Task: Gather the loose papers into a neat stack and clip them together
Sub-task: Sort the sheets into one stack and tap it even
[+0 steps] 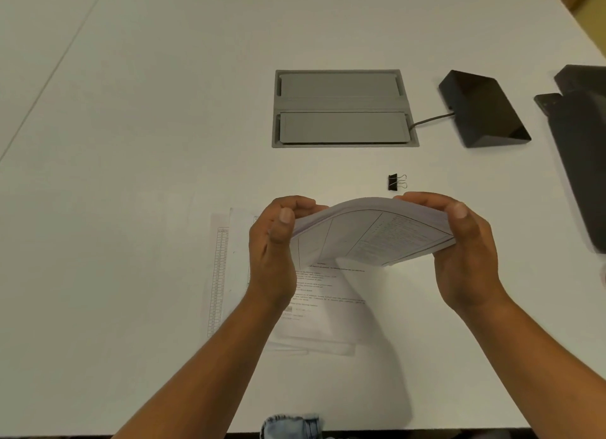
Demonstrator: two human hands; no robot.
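Status: roughly halfway, by my read. You've got a bundle of papers (370, 232) lifted off the table (131, 143), held between both hands. Left hand (275, 241) grips the left edge, thumb on the near face, fingers curled over the top. Right hand (459, 241) clamps the right edge the same way. The bundle bows upward in the middle, so you're squeezing it inward.

Edges look mostly aligned on the right side, less clear on the left, where your hand covers them.

Not done yet:
- More sheets on the table (314, 307) directly under your hands, fanned out and misaligned. One with a printed column (218, 274) sticks out to the left. These need to join the bundle.
- Binder clip (396, 181) lies untouched on the table just beyond the bundle, closer to your right hand, handles pointing right.

Remaining, as I see it: collect the leftover sheets, tap the edges square, then clip.

Risk: the bow in the bundle may let inner sheets slip when you free one hand for the clip. Flatten it first.

Black wedge device (482, 110) and floor-box cover (341, 107) are well clear, no interference.
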